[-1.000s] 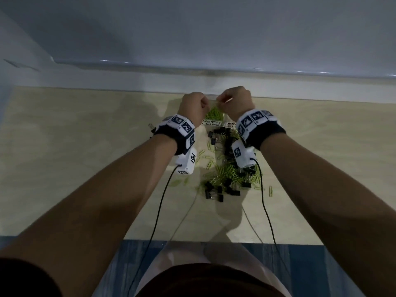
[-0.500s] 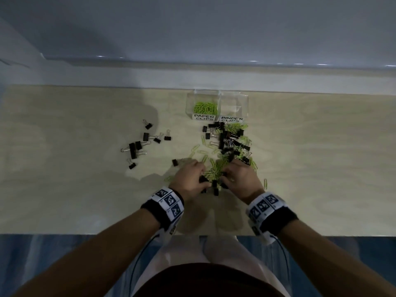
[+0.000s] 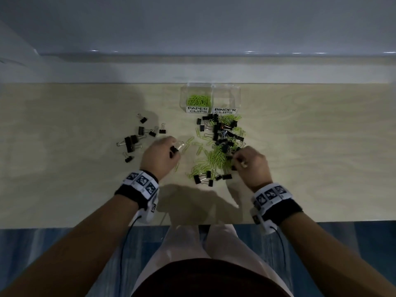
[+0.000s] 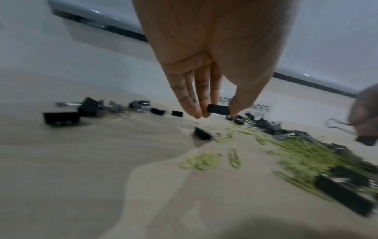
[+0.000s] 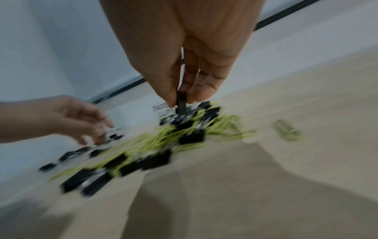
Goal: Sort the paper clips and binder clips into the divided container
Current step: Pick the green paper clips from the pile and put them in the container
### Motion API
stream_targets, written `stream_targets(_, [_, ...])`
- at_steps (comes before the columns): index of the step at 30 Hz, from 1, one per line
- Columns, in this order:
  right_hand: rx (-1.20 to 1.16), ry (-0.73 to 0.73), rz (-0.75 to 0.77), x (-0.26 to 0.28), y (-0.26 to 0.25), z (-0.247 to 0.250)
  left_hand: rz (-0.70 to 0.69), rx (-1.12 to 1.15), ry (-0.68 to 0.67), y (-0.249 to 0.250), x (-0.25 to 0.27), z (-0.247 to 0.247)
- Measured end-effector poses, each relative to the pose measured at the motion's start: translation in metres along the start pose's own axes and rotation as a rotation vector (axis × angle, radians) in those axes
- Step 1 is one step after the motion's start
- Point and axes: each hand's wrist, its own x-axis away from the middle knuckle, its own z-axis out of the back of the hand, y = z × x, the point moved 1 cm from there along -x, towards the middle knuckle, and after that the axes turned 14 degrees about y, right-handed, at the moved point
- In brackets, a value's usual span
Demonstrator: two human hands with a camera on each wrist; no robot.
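Note:
A clear divided container (image 3: 237,97) stands at the back of the table. Its left half, labelled PAPER CLIPS, holds green paper clips (image 3: 198,100); the BINDER CLIPS half looks empty. In front of it lies a mixed pile (image 3: 220,146) of green paper clips and black binder clips. My left hand (image 3: 174,150) is left of the pile and pinches a black binder clip (image 4: 218,109) between thumb and fingers (image 4: 204,105). My right hand (image 3: 234,158) is at the pile's near right edge and pinches another black binder clip (image 5: 181,101) just above the pile.
A separate group of black binder clips (image 3: 137,138) lies on the table to the left. Loose paper clips (image 4: 234,157) lie scattered beside the pile. The wooden table's near edge (image 3: 85,225) is close to my wrists; a wall runs behind the container.
Both hands came back from above the container to the pile's near end. Then they parted: the left moved left with a binder clip, the right moved right pinching one.

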Motion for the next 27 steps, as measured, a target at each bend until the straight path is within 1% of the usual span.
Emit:
stream_targets(1, [0.017, 0.051, -0.034, -0.004, 0.008, 0.009, 0.002, -0.021, 0.025, -0.006, -0.003, 0.002])
stream_targets(3, [0.093, 0.124, -0.071, -0.01, 0.027, 0.023, -0.038, -0.058, 0.046, -0.011, -0.004, 0.003])
stream_targets(5, [0.192, 0.131, -0.059, -0.011, 0.04, 0.03, -0.092, -0.033, 0.017, -0.005, 0.001, 0.001])
stream_targets(6, [0.216, 0.12, -0.028, -0.009, 0.042, 0.029, -0.126, 0.008, -0.03, 0.002, 0.006, -0.001])
stream_targets(8, [0.206, 0.073, 0.049, 0.001, 0.033, 0.023, -0.213, 0.064, -0.194, 0.015, 0.021, -0.01])
stream_targets(10, [0.172, -0.004, 0.092, 0.014, 0.02, 0.01, -0.304, 0.049, -0.345, 0.025, 0.036, -0.021])
stream_targets(11, [0.166, -0.048, 0.099, 0.021, 0.013, 0.003, -0.336, 0.038, -0.387, 0.027, 0.041, -0.026])
stream_targets(13, [0.186, -0.121, 0.113, 0.033, 0.001, -0.009, -0.345, 0.029, -0.417, 0.028, 0.046, -0.035])
stream_targets(16, [0.24, -0.161, 0.115, 0.042, -0.011, -0.022, -0.326, 0.032, -0.397, 0.028, 0.047, -0.038])
stream_targets(18, [0.255, -0.162, 0.091, 0.044, -0.016, -0.028, -0.345, 0.054, -0.389, 0.027, 0.047, -0.037])
stream_targets(20, [0.245, -0.17, 0.083, 0.044, -0.018, -0.032, -0.354, 0.105, -0.349, 0.024, 0.048, -0.032])
stream_targets(22, [0.243, -0.193, 0.079, 0.042, -0.02, -0.032, -0.29, 0.18, -0.261, 0.017, 0.046, -0.025])
stream_targets(25, [0.234, -0.217, 0.038, 0.041, -0.021, -0.032, -0.11, 0.206, -0.077, 0.001, 0.035, -0.007])
stream_targets(27, [0.209, -0.22, 0.007, 0.041, -0.019, -0.033, -0.091, 0.135, 0.011, -0.01, 0.027, -0.001])
